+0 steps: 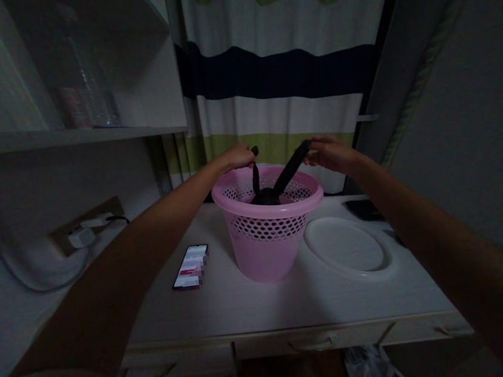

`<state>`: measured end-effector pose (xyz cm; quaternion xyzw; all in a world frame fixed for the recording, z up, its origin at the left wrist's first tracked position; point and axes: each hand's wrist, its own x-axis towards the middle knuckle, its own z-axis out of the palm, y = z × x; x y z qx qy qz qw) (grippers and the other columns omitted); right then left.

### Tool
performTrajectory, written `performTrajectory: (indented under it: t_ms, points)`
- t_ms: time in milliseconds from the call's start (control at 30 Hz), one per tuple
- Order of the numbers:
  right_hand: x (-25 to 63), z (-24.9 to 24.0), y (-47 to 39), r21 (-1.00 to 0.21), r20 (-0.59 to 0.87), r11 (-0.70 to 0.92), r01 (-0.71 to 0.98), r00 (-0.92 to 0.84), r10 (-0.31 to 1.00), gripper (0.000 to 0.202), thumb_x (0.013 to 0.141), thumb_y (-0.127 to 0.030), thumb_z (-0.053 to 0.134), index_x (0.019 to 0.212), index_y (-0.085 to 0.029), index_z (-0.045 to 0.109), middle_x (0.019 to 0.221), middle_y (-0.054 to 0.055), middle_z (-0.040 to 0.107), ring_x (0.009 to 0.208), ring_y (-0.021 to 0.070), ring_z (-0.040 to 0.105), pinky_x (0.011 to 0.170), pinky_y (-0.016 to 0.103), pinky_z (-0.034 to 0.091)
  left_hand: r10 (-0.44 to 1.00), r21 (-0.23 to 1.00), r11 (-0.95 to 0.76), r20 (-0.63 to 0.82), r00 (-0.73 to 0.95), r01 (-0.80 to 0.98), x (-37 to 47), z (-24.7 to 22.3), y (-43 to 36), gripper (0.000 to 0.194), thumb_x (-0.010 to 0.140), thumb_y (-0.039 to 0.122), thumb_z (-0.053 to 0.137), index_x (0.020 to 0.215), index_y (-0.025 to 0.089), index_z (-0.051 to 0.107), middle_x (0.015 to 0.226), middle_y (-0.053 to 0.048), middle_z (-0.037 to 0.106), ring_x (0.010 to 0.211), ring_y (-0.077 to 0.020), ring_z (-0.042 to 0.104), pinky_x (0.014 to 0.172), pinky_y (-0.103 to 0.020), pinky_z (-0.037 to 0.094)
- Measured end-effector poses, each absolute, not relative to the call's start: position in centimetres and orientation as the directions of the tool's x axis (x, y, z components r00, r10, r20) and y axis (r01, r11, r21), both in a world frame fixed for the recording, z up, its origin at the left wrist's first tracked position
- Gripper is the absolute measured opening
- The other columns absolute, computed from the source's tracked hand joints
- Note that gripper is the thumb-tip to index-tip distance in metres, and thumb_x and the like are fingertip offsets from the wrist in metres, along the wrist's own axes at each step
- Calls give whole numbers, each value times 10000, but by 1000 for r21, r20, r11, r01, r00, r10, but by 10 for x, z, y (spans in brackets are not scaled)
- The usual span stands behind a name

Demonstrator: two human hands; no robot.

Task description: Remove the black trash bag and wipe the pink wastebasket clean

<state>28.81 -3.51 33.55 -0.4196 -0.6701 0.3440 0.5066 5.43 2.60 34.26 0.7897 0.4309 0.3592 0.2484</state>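
While the left hand [242,155] grips one end of a black strip [291,166], the right hand [330,153] pinches another; its middle dips inside the pink basket [266,254], which stands on the tabletop [266,309] between a lit phone [191,267] and a white ring [348,247].

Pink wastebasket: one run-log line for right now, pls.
left hand: grips black bag; right hand: grips same bag; bag: partly inside pink wastebasket; white ring: on desk, wastebasket's right; phone: wastebasket's left, screen lit
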Motion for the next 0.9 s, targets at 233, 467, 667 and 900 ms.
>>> performTrajectory:
  t_ms: [233, 467, 667, 900]
  points:
    - [237, 337, -23, -960, 209, 269, 78, -441, 873, 207, 884, -313, 387, 849, -175, 537, 768, 35, 618, 580, 99, 561, 512, 212, 459, 794, 763, -588, 482, 371, 268, 79, 351, 16, 228, 696, 121, 565, 472, 118, 524, 388, 12, 423, 394, -60, 376, 472, -219, 296]
    - [216, 327, -12, -944, 322, 325, -52, -362, 875, 254, 887, -261, 397, 675, -165, 498, 613, 1, 549, 573, 84, 525, 600, 207, 471, 762, 821, -569, 513, 396, 32, 74, 336, 17, 266, 788, 318, 530, 643, 101, 581, 525, -18, 557, 504, -86, 515, 552, -216, 389]
    - [215, 335, -10, -920, 392, 378, -106, -201, 898, 259, 847, -246, 466, 600, -184, 419, 569, -18, 494, 533, 77, 499, 570, 198, 459, 698, 883, -459, 428, 574, -100, 59, 302, 21, 205, 746, 300, 598, 808, 105, 609, 767, -47, 621, 692, -107, 570, 704, -273, 423]
    - [209, 346, -16, -921, 381, 364, -137, -141, 914, 290, 870, -216, 388, 586, -191, 334, 582, -7, 495, 514, 63, 493, 537, 167, 431, 742, 830, -557, 495, 452, 6, 64, 297, 22, 74, 672, 157, 618, 641, 92, 634, 584, 11, 566, 560, -80, 503, 621, -246, 395]
